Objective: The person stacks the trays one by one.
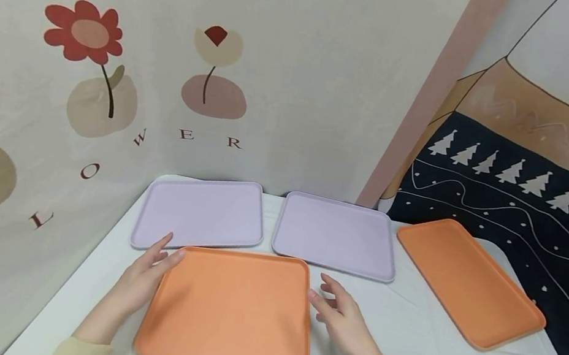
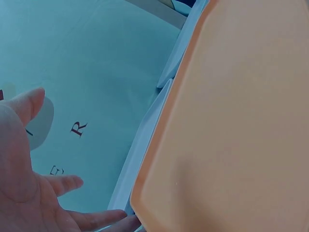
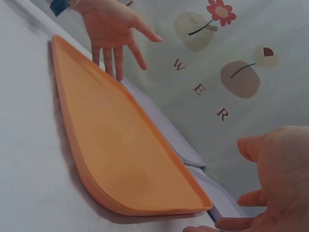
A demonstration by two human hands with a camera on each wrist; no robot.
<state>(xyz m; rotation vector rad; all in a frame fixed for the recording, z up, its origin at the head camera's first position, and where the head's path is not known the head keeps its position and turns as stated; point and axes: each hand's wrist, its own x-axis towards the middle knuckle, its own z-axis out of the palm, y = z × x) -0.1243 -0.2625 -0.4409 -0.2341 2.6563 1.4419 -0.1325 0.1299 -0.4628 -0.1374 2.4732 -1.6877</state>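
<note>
An orange rectangular tray (image 1: 232, 312) lies flat on the white-covered table, nearest to me. Beside its left edge is my left hand (image 1: 143, 276), its fingers spread and extended; in the left wrist view the lower fingertips come close to the tray corner, and I cannot tell if they touch. At the right edge my right hand (image 1: 342, 320) has loosely bent fingers around nothing, with the thumb close to the rim. Behind the tray lie two lilac trays, one on the left (image 1: 203, 214) and one on the right (image 1: 337, 235).
A second orange tray (image 1: 471, 285) lies at an angle on the right of the white tablecloth (image 1: 405, 333). A pale wall hanging (image 1: 307, 69) with flowers and letters rises behind the table. Dark patterned cloth (image 1: 523, 221) borders the right side.
</note>
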